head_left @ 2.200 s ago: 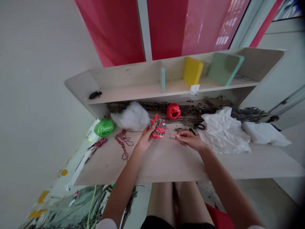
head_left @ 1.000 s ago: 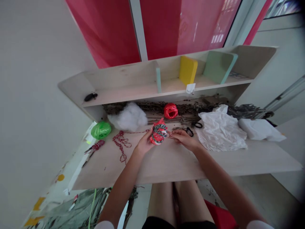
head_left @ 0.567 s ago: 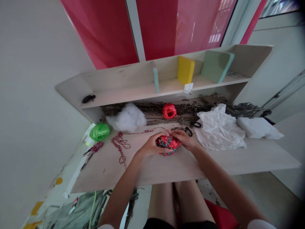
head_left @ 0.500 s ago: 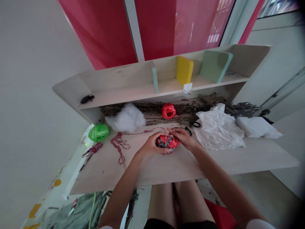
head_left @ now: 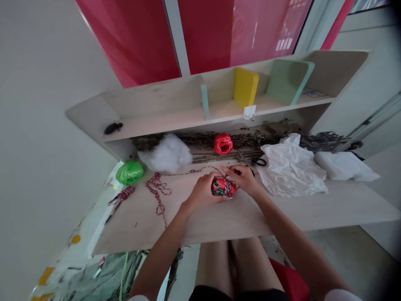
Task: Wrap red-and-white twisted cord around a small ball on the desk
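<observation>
A red bundle [head_left: 224, 185] wrapped with red, white and dark green cord is between my hands above the desk. My left hand [head_left: 203, 190] is curled round its left side, with the thumb along the near edge. At its upper right, the fingers of my right hand [head_left: 243, 179] are closed on the cord; the exact pinch is partly hidden. From there a thin red-and-white cord [head_left: 191, 172] runs left across the desk to a loose tangle [head_left: 156, 188] with several loops.
White stuffing [head_left: 167, 154], a red twine ball [head_left: 223, 144] and dry stalks lie at the back. Black-handled scissors [head_left: 258, 161] rest beside crumpled white paper [head_left: 290, 167]. A green twine ball [head_left: 129, 173] and a wound cord bundle [head_left: 125, 193] sit at left, below a shelf [head_left: 156, 121].
The red bundle has turned in my hands and shifted slightly right. My left hand has moved along with it, and my right hand has rolled over its upper right side. The view has shifted slightly.
</observation>
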Tool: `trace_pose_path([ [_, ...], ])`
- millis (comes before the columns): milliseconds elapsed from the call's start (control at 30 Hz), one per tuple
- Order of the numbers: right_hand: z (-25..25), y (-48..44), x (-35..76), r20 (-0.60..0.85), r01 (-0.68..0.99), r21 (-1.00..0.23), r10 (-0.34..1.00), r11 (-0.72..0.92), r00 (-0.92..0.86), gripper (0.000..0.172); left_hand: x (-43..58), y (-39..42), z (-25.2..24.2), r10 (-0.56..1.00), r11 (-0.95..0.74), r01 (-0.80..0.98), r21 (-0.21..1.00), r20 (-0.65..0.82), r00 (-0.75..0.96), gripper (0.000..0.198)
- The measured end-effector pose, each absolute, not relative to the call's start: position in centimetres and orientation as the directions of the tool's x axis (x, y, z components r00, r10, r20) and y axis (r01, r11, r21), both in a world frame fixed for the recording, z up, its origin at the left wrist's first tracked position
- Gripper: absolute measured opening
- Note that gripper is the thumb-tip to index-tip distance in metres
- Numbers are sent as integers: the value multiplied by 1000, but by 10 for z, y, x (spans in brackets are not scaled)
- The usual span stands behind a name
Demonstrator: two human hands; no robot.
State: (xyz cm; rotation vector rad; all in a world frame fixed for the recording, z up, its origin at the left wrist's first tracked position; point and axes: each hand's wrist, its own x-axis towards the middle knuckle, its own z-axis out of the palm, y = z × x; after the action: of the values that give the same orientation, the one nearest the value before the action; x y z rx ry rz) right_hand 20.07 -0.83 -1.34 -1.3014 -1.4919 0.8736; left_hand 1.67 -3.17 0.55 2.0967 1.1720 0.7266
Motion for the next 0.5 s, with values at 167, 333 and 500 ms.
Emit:
trace_pose_path([
  [167, -1, -13, 201, 147, 186, -970, 987, 156, -57, 48, 23, -35, 6, 919, -301, 442, 845, 133, 372, 97],
  [333, 5, -20, 199, 146, 175, -971, 984, 163, -104, 46, 34, -37, 6, 919, -349, 590, 728, 142, 368, 91],
  [500, 11, -23, 197, 186, 184, -962, 976, 204, -112, 49, 39, -38, 1, 915, -396, 695, 600, 192, 355, 76],
])
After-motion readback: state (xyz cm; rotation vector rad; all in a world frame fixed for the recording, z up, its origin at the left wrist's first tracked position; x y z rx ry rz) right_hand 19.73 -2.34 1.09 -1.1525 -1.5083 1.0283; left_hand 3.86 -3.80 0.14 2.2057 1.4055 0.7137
